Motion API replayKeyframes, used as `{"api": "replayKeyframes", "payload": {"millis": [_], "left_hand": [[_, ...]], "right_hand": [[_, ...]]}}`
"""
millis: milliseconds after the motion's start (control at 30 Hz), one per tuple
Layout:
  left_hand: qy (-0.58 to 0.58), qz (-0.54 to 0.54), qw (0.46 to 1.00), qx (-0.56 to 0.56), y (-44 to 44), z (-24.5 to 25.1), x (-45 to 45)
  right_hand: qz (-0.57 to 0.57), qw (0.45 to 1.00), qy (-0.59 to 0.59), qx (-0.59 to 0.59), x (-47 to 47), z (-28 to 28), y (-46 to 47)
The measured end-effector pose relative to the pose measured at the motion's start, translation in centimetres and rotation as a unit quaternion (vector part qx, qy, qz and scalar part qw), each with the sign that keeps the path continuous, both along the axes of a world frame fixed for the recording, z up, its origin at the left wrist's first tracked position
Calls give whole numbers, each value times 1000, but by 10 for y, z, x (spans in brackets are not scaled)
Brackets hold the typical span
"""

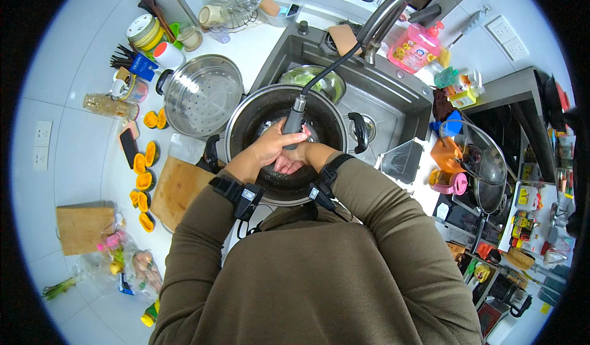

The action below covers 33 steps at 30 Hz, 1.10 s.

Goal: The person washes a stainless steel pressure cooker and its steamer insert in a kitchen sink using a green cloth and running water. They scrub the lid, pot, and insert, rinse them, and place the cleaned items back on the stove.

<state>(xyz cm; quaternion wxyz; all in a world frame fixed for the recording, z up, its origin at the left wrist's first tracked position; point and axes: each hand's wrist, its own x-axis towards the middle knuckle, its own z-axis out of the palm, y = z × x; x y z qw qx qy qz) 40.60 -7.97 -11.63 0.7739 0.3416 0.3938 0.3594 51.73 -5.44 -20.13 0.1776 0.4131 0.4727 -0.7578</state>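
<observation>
In the head view a large dark-bottomed steel pot (239,110) with black handles stands over the sink's near left part. My left hand (276,144) is above it, its fingers around the grey pull-out spray head (293,123), whose black hose runs up to the tap (380,20). Just below and right, my right hand (295,157) is over the pot with its palm partly up and fingers loosely curled, close to the spray head's lower end. It does not plainly hold anything. The left thumb and spray head hide part of it.
A perforated steamer (203,96) stands left of the pot, near a wooden cutting board (179,188) and several halved orange squash (144,180). Behind the pot a metal bowl (339,84) sits in the grey sink (392,114). A pink soap bottle (415,48) stands beside the tap.
</observation>
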Motion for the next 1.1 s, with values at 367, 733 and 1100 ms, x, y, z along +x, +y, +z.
{"api": "replayKeyframes", "payload": {"millis": [367, 733, 1100], "left_hand": [[389, 55, 913, 113, 11, -26, -4], [156, -193, 965, -81, 2, -22, -8], [281, -19, 951, -127, 6, -24, -6]], "right_hand": [[36, 899, -152, 410, 42, 103, 10], [-590, 792, 152, 41, 12, 64, 12], [-528, 820, 218, -15, 11, 61, 5]]}}
